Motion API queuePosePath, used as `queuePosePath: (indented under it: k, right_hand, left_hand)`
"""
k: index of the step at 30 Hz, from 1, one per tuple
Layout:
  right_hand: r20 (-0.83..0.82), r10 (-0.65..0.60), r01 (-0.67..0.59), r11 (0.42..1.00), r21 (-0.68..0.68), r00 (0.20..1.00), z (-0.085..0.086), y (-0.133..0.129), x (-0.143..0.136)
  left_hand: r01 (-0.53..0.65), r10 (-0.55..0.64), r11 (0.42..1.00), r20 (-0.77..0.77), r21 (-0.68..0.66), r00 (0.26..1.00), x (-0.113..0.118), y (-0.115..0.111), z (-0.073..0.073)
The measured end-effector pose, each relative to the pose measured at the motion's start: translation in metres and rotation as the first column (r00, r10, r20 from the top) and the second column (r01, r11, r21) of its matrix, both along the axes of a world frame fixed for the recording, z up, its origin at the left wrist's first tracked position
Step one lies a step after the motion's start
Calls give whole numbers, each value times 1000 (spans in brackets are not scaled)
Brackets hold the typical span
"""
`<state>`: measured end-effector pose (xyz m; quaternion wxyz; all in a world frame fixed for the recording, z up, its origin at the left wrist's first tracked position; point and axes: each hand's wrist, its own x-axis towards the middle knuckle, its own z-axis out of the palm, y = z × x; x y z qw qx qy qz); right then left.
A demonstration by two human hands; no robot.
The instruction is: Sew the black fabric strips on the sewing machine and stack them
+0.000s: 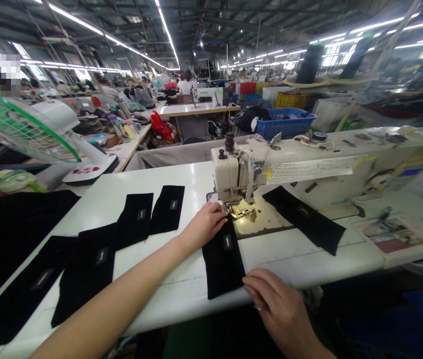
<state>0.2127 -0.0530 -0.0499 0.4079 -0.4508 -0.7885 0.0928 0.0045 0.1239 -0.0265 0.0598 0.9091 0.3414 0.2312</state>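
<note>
A black fabric piece (223, 271) with a small dark label (228, 242) lies on the sewing table, its top end by the needle area of a cream sewing machine (233, 174). My left hand (208, 222) is closed on its upper left edge, fingertips close beside the presser foot (239, 212). At the lower right corner, near the table's front edge, my right hand (280, 301) pinches the same piece between thumb and fingers. Whether the fabric's top edge sits under the foot is hidden by my left fingers.
Several similar labelled black pieces (167, 209) lie on the left of the white tabletop (181, 172). Another black piece (304, 219) rests right of the needle. A tray (401, 237) is at the right, a fan (35, 124) at the left, and a blue crate (286, 123) behind.
</note>
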Motion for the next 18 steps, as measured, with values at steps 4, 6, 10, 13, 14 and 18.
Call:
queuePosePath:
  k: [4, 6, 10, 13, 14, 18]
  right_hand:
    - [15, -10, 10, 1000, -10, 1000, 2, 0, -1]
    - [17, -7, 8, 1000, -12, 1000, 4, 0, -1]
    - [18, -14, 14, 1000, -19, 1000, 6, 1, -2]
    - [13, -9, 9, 1000, -15, 1000, 6, 1, -2]
    - [12, -8, 9, 1000, -19, 1000, 7, 1, -2]
    - [27, -22, 24, 998, -54, 999, 9, 3, -4]
  left_hand:
    - [7, -7, 1000, 4, 13, 1000, 0, 1, -1]
    - [7, -7, 1000, 8, 11, 1000, 0, 1, -1]
    - [-2, 4, 1000, 66, -30, 998, -1, 0, -2]
    - [3, 4, 998, 110, -59, 994, -1, 0, -2]
    - [7, 0, 998, 116, -60, 993, -1, -1, -2]
    - [8, -2, 999, 106, -52, 994, -1, 0, -1]
